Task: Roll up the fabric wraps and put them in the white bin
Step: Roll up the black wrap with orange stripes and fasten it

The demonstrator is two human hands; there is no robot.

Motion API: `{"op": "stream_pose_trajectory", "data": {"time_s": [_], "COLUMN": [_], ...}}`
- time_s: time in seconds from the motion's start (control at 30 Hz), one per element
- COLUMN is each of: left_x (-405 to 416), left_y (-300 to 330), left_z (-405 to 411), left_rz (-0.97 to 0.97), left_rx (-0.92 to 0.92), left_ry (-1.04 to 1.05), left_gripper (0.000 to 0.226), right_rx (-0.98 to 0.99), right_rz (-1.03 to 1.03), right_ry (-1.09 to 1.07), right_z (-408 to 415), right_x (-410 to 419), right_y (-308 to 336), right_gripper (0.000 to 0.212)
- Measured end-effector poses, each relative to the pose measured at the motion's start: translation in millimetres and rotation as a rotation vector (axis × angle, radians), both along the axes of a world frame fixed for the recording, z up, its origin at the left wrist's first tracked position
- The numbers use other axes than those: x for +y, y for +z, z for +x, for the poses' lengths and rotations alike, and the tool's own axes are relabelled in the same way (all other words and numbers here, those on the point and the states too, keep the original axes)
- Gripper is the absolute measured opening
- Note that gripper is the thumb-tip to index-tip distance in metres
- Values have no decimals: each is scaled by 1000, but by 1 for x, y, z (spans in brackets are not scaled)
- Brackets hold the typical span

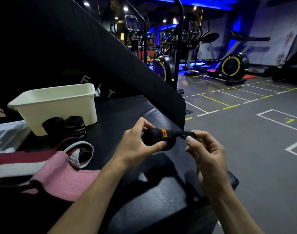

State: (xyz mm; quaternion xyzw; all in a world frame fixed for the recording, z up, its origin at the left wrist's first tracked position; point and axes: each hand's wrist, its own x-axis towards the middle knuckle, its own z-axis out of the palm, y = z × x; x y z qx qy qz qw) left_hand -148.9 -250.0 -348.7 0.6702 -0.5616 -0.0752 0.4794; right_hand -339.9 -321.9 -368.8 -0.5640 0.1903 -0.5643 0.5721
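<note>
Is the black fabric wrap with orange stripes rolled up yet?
Nearly. The black orange-striped wrap is a tight roll in the left hand; the right hand pinches its loose end.

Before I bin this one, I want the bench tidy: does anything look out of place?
Yes: two black rolled wraps sit on the bench against the white bin, not inside it.
</note>
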Motion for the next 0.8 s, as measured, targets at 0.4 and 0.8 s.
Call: {"op": "stream_pose_trajectory", "data": {"time_s": [0.4,0.8], "left_x": [-7,3], "left_y": [10,14], "left_z": [-19,-19], "left_rz": [-78,-20], "left_rx": [1039,1006], "left_ry": [-159,-460], "left_gripper": [47,71], "right_rx": [-234,-315], "right_rz": [488,534], "right_ry": [336,177], "right_z": [32,32], "right_x": [18,10], "right_y": [12,14], "right_gripper": [19,24]}}
